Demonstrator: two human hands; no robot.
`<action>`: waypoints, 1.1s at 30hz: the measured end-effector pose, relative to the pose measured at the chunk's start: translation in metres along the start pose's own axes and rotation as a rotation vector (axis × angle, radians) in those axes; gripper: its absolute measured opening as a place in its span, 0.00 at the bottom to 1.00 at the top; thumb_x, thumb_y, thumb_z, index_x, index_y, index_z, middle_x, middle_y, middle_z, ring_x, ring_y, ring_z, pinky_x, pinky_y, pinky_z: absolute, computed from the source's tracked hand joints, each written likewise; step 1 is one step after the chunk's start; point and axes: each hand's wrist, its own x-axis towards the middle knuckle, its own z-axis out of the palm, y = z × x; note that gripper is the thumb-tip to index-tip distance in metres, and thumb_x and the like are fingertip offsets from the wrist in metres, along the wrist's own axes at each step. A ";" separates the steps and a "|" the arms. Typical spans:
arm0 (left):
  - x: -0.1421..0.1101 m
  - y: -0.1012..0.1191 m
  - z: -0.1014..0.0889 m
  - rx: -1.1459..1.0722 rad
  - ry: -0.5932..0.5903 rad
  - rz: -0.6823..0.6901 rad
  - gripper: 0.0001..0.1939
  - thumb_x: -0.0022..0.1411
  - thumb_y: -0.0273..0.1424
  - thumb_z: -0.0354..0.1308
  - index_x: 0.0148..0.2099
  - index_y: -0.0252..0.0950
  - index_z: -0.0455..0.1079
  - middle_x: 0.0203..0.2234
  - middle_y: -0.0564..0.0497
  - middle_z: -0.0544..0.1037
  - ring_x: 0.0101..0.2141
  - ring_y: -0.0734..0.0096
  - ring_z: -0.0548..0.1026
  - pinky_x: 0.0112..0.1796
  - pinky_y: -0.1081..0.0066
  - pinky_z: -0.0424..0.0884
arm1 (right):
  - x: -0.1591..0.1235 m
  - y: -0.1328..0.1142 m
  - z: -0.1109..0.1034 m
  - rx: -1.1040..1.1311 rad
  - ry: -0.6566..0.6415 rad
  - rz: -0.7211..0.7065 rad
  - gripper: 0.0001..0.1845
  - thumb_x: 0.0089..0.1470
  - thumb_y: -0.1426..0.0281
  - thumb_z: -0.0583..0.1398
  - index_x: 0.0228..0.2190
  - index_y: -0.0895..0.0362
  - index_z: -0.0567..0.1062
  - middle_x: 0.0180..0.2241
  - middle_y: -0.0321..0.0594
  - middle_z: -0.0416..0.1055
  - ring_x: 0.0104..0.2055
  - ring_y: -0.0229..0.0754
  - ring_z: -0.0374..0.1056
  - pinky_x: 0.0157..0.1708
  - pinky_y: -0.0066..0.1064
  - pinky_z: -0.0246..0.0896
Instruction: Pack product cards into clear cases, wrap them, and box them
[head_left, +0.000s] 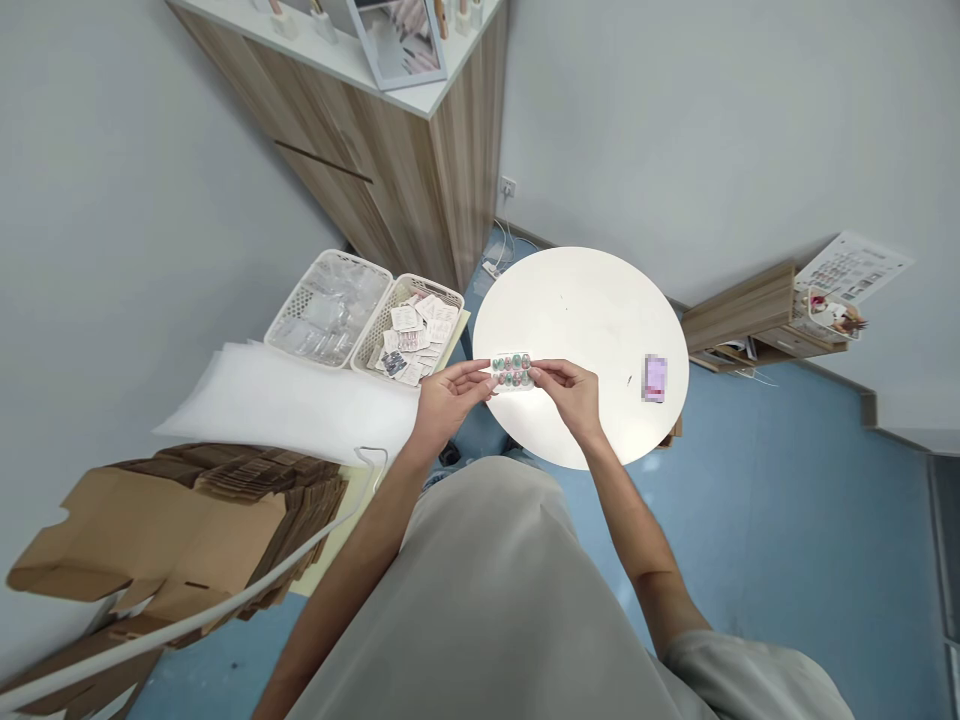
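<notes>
A small set of green and pink press-on nails (511,371), laid out in two rows on a clear backing, is held up over the left edge of the round white table (577,300). My left hand (448,398) pinches its left end between thumb and fingers. At the right end, my right hand (576,396) grips it the same way. Close to my left hand stands a white basket (459,292) full of small printed cards (409,342). Beside that one is another white basket (271,335) with clear plastic packets (334,300).
A phone (655,379) lies on the table's right side. White foam sheeting (285,395) and stacked flat cardboard boxes (165,510) are at left, near a white rail (247,592). A wooden cabinet (405,160) rises behind; a low shelf (750,310) stands at right.
</notes>
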 end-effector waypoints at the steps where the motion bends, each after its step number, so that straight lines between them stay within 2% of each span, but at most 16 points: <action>1: 0.001 -0.001 0.001 0.010 0.006 0.009 0.30 0.50 0.45 0.80 0.51 0.34 0.83 0.35 0.45 0.85 0.37 0.59 0.83 0.47 0.54 0.82 | 0.001 0.001 -0.001 -0.002 -0.001 -0.002 0.26 0.47 0.45 0.76 0.36 0.53 0.85 0.38 0.44 0.84 0.42 0.50 0.80 0.48 0.44 0.80; 6: 0.001 -0.003 0.006 0.117 0.011 0.077 0.27 0.51 0.47 0.79 0.49 0.36 0.84 0.36 0.45 0.85 0.38 0.59 0.84 0.49 0.56 0.83 | 0.005 0.005 -0.009 -0.073 -0.040 -0.073 0.27 0.50 0.47 0.75 0.42 0.53 0.83 0.37 0.42 0.82 0.40 0.46 0.78 0.48 0.41 0.78; 10: 0.002 -0.003 0.012 0.214 0.031 0.158 0.24 0.56 0.45 0.76 0.50 0.38 0.84 0.40 0.46 0.87 0.43 0.58 0.85 0.52 0.57 0.82 | 0.004 0.008 -0.019 -0.206 -0.096 -0.254 0.14 0.60 0.54 0.72 0.37 0.51 0.84 0.40 0.41 0.82 0.45 0.46 0.77 0.51 0.41 0.75; 14: 0.006 -0.009 0.018 0.252 0.038 0.215 0.20 0.59 0.41 0.73 0.51 0.39 0.83 0.41 0.46 0.87 0.44 0.58 0.85 0.56 0.56 0.80 | 0.002 0.019 -0.031 -0.251 -0.153 -0.427 0.04 0.64 0.64 0.69 0.37 0.49 0.83 0.43 0.41 0.81 0.49 0.48 0.77 0.52 0.44 0.74; 15: 0.007 -0.011 0.020 0.261 0.044 0.223 0.19 0.60 0.40 0.72 0.51 0.39 0.83 0.40 0.46 0.87 0.44 0.59 0.85 0.55 0.56 0.80 | 0.002 0.023 -0.034 -0.256 -0.166 -0.457 0.03 0.65 0.66 0.68 0.36 0.49 0.83 0.44 0.41 0.81 0.49 0.48 0.78 0.52 0.44 0.74; 19: 0.010 -0.018 0.030 0.326 0.083 0.264 0.14 0.61 0.35 0.67 0.48 0.39 0.84 0.34 0.50 0.86 0.41 0.62 0.85 0.54 0.58 0.81 | 0.001 0.037 -0.045 -0.257 -0.185 -0.520 0.11 0.67 0.73 0.62 0.34 0.49 0.82 0.47 0.41 0.81 0.51 0.46 0.78 0.50 0.42 0.75; 22: 0.011 -0.022 0.040 0.375 0.087 0.280 0.13 0.60 0.32 0.64 0.46 0.39 0.84 0.35 0.50 0.86 0.41 0.64 0.84 0.52 0.60 0.81 | 0.002 0.045 -0.050 -0.226 -0.150 -0.488 0.09 0.66 0.72 0.62 0.36 0.49 0.82 0.47 0.42 0.81 0.51 0.46 0.78 0.51 0.42 0.75; 26: 0.017 -0.033 0.054 0.364 0.059 0.207 0.17 0.59 0.34 0.67 0.50 0.38 0.83 0.38 0.48 0.86 0.40 0.63 0.84 0.50 0.61 0.82 | 0.006 0.061 -0.056 -0.159 -0.131 -0.374 0.06 0.67 0.65 0.64 0.40 0.50 0.82 0.43 0.41 0.81 0.46 0.45 0.77 0.45 0.38 0.76; 29: 0.025 -0.051 0.061 0.367 0.046 0.132 0.21 0.57 0.37 0.71 0.52 0.36 0.82 0.41 0.45 0.86 0.42 0.61 0.84 0.49 0.61 0.82 | 0.013 0.085 -0.060 -0.089 -0.100 -0.195 0.11 0.64 0.57 0.67 0.40 0.51 0.81 0.39 0.40 0.80 0.42 0.44 0.76 0.43 0.37 0.76; 33: 0.033 -0.087 0.062 0.436 0.047 0.001 0.25 0.59 0.41 0.71 0.56 0.36 0.81 0.40 0.45 0.86 0.42 0.59 0.84 0.47 0.61 0.82 | 0.029 0.131 -0.064 0.058 -0.100 0.058 0.22 0.59 0.50 0.69 0.45 0.53 0.79 0.36 0.40 0.80 0.36 0.43 0.76 0.39 0.37 0.76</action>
